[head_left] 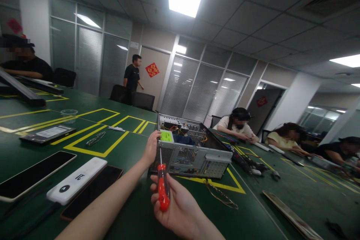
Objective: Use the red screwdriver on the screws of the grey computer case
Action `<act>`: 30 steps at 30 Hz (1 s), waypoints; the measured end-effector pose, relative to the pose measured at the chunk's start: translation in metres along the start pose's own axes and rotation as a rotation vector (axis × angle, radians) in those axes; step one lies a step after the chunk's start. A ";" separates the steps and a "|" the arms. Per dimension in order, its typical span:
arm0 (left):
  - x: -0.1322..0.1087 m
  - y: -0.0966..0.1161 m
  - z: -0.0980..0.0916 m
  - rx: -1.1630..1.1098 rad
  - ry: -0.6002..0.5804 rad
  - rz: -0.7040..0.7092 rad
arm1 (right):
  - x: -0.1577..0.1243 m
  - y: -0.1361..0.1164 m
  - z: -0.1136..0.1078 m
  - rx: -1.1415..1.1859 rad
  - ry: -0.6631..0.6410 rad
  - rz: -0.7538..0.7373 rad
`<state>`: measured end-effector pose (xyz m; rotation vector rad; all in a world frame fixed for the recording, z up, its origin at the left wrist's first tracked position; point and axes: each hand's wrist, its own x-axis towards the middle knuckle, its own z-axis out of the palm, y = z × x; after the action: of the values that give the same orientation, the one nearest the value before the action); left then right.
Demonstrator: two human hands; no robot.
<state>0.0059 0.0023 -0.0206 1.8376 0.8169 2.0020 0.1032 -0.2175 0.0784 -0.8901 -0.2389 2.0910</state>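
Observation:
A computer case (194, 161) lies on its side on the green table, its top side uncovered so that coloured wires and boards show within. At its left corner is a power supply with a yellow-green label (166, 136). My left hand (152, 147) rests against that corner, fingers partly hidden behind the edge. In my right hand (176, 198) is a screwdriver (164, 189) with a red and black handle, its shaft pointing up at the case's back panel. Whether the tip touches a screw cannot be made out.
Left of my arm lie a hard drive (47, 133), a white power bank (77, 180), two phones (36, 174) and a clear cup (69, 115). A wire loop (221, 195) and a metal strip (289, 213) lie to the right. Several people sit around; one person (133, 77) stands behind.

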 end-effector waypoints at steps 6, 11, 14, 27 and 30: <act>0.000 -0.002 0.001 -0.013 0.003 -0.011 | 0.004 0.001 -0.009 0.182 0.017 0.017; 0.000 -0.004 0.001 -0.004 0.003 -0.013 | 0.006 0.007 0.001 0.175 0.169 -0.055; 0.000 -0.003 0.002 -0.006 0.012 -0.021 | 0.008 0.008 0.005 0.070 0.208 -0.075; 0.000 0.002 0.001 -0.023 -0.003 -0.005 | 0.009 0.007 0.000 0.158 0.217 -0.099; 0.001 0.002 0.001 -0.022 -0.004 -0.016 | 0.010 0.010 0.002 0.055 0.244 -0.127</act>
<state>0.0071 0.0012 -0.0187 1.8176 0.8023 1.9888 0.0917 -0.2160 0.0700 -1.0588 -0.1052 1.8438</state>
